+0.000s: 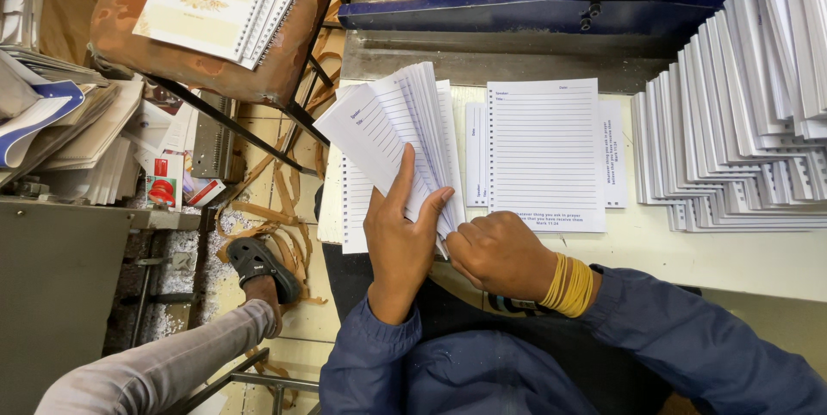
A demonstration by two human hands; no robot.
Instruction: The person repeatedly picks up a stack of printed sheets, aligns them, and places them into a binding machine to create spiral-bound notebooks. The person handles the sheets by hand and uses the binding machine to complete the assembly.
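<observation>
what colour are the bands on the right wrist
Yellow: a stack of rubber bands by the right hand, seen from the head view.

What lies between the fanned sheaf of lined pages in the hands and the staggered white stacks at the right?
In the head view, a flat pile of lined pages lies on the table between them.

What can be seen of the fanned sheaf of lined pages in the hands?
The sheaf is white ruled paper with punched holes along one edge, the sheets fanned apart and tilted left. The left hand lies on top, fingers spread across the pages; the right hand pinches its lower corner. It sits over the table's left end, beside a flat page.
</observation>
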